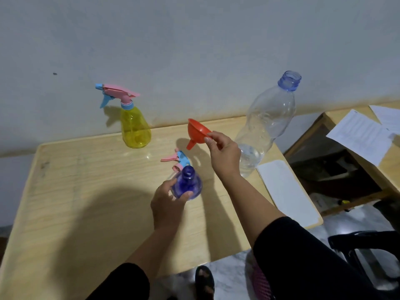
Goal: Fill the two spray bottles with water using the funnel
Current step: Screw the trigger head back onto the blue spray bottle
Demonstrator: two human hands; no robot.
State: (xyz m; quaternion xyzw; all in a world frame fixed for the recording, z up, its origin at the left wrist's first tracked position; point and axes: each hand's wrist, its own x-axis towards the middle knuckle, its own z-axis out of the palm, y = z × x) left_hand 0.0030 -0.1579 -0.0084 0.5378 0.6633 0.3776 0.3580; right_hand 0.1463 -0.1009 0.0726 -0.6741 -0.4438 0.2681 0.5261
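You are early in the job: neither spray bottle looks filled yet. On the counter (91, 191), the big clear water bottle (266, 126) stands uncapped at the right edge, holding water only in its lower part. The yellow spray bottle (135, 128) stands at the back near the wall, its trigger head screwed on, so it is not yet opened. The blue spray bottle (188, 185) stands open-necked in front of you, your left hand (168, 204) curled round its side to steady it; whether it holds any water I cannot tell. Your right hand (224, 154) pinches the rim of the orange funnel (198, 132), held tilted in the air above and beyond the blue neck, not yet seated. The removed trigger head (178, 160) lies just behind the blue bottle.
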